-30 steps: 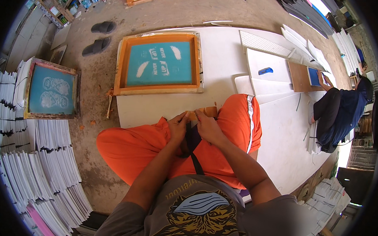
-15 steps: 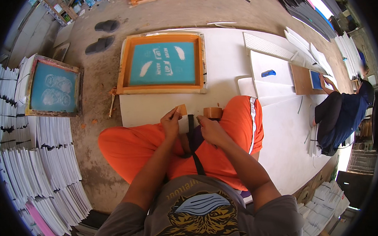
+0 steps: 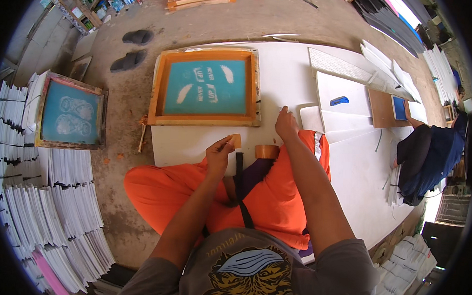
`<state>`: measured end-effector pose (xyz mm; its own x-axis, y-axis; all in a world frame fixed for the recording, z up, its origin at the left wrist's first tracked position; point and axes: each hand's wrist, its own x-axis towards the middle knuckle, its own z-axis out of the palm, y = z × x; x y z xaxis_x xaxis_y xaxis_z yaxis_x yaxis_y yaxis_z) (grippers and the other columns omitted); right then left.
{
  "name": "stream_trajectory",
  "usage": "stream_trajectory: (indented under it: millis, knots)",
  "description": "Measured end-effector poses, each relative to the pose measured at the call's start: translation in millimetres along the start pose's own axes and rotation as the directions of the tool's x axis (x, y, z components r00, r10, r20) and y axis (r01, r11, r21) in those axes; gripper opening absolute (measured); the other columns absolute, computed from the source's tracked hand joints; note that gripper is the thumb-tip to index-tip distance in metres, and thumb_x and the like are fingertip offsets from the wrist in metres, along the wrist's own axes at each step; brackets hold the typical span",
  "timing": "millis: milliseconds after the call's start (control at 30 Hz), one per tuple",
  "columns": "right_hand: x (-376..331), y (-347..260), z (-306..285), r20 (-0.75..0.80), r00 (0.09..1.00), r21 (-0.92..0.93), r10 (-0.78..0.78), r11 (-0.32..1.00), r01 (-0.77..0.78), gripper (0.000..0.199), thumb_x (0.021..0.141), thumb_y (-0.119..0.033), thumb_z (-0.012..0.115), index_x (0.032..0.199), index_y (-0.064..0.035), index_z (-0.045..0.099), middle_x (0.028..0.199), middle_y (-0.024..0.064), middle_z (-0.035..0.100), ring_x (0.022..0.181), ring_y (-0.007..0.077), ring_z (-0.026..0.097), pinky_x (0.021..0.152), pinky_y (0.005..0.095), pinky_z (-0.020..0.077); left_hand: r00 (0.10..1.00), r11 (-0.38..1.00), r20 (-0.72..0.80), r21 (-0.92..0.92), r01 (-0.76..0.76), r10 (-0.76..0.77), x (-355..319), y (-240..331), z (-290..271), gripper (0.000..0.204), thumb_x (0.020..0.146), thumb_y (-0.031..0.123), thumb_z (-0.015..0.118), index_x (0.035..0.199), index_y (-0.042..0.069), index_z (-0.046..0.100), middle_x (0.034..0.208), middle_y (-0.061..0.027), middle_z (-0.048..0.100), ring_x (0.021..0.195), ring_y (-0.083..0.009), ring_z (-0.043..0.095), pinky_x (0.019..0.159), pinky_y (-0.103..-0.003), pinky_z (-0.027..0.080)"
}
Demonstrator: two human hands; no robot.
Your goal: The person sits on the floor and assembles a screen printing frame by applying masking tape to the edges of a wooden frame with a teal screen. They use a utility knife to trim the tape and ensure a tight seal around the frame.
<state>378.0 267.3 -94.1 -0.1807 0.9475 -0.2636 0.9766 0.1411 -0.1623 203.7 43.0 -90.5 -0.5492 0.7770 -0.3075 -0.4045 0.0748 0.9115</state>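
My left hand [image 3: 219,153] is closed in a pinch on a short piece of brown tape [image 3: 237,142], held above my lap. My right hand [image 3: 287,125] reaches out over the white board [image 3: 280,76], fingers drawn together. At its fingertips something small and pale shows, too small to make out. A roll of brown packing tape [image 3: 266,151] stands between the two hands, by my right leg. Just beyond my hands lies a wooden screen-printing frame [image 3: 208,57] with a teal mesh [image 3: 204,92] bearing white lettering and marks.
A second, smaller screen frame [image 3: 103,119] leans at the left beside stacks of white sheets [image 3: 70,209]. On the right lie a blue cutter [image 3: 339,100], a brown board [image 3: 381,108] and white sheets. Another person [image 3: 428,154] works there. Dark slippers [image 3: 129,61] lie on the floor.
My right hand has moved forward and right, away from beside the tape roll and over the white board. My left hand still holds the tape piece, slightly farther forward.
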Motion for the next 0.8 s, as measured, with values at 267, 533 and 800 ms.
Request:
stream_trajectory:
  millis: [267, 533, 800]
  knots:
    - [9, 2, 3, 0.02, 1.0, 0.16, 0.024, 0.987, -0.027, 0.036, 0.101, -0.012, 0.056, 0.127, 0.0037, 0.037, 0.116, 0.0345, 0.065, 0.108, 0.047, 0.069, 0.089, 0.0523, 0.0606, 0.998, 1.0, 0.062, 0.018, -0.017, 0.016, 21, -3, 14, 0.034, 0.099, 0.017, 0.076, 0.124, -0.006, 0.073, 0.095, -0.0075, 0.074, 0.084, -0.0111, 0.067, 0.081, -0.026, 0.055]
    - [9, -1, -20, -0.044, 0.989, 0.434, 0.144, 0.894, -0.111, 0.044, 0.097, -0.016, 0.066, 0.124, 0.0042, 0.038, 0.103, 0.0366, 0.068, 0.096, 0.0515, 0.071, 0.084, 0.0559, 0.0584, 0.997, 0.999, 0.077, 0.022, 0.024, -0.025, 32, -19, 13, 0.034, 0.099, 0.018, 0.076, 0.124, -0.005, 0.074, 0.096, -0.0072, 0.075, 0.083, -0.0114, 0.068, 0.08, -0.027, 0.056]
    - [-4, -17, -15, -0.143, 0.967, 0.314, -0.21, 0.917, 0.245, 0.03, 0.097, -0.022, 0.069, 0.116, 0.0006, 0.067, 0.104, 0.025, 0.073, 0.098, 0.0375, 0.073, 0.084, 0.0475, 0.0584, 0.988, 0.996, 0.136, 0.059, 0.07, -0.078, 43, -18, 25, 0.033, 0.098, 0.019, 0.078, 0.121, -0.003, 0.075, 0.096, -0.0066, 0.075, 0.081, -0.0103, 0.068, 0.078, -0.026, 0.056]
